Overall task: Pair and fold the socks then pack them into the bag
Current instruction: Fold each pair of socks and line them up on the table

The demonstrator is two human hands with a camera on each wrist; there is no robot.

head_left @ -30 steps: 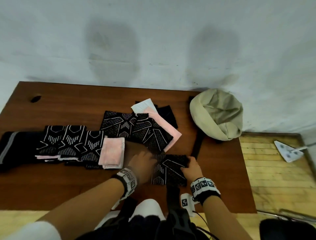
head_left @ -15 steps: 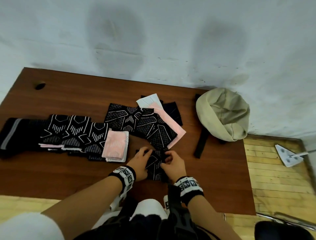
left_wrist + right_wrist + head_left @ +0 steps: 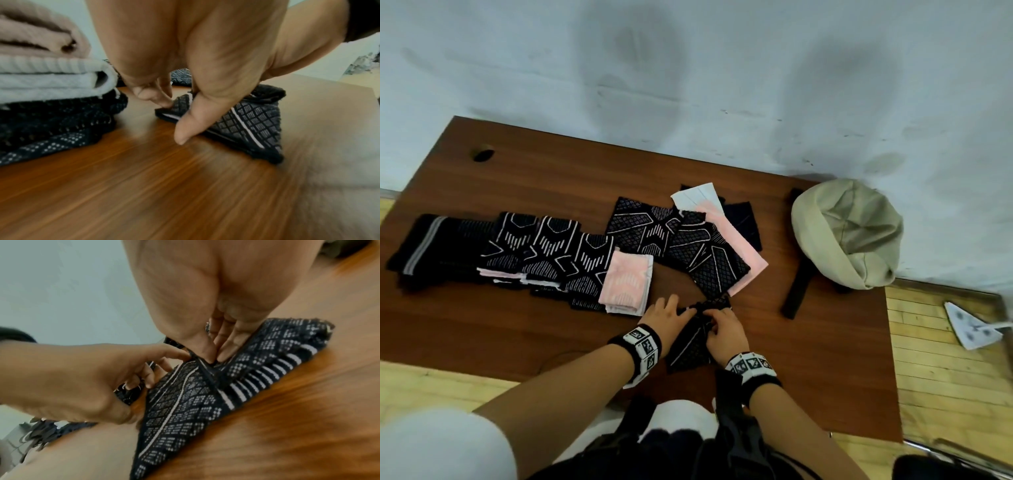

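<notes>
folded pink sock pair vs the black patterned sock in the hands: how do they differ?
Pink sock pair is pink and white; the black patterned sock is black with white lines. The pink pair lies folded, untouched; the black one is pinched by left hand and right hand. Both rest on the table.

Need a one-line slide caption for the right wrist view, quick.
Right hand and left hand pinch the black patterned sock at its fold on the wooden table.
</notes>
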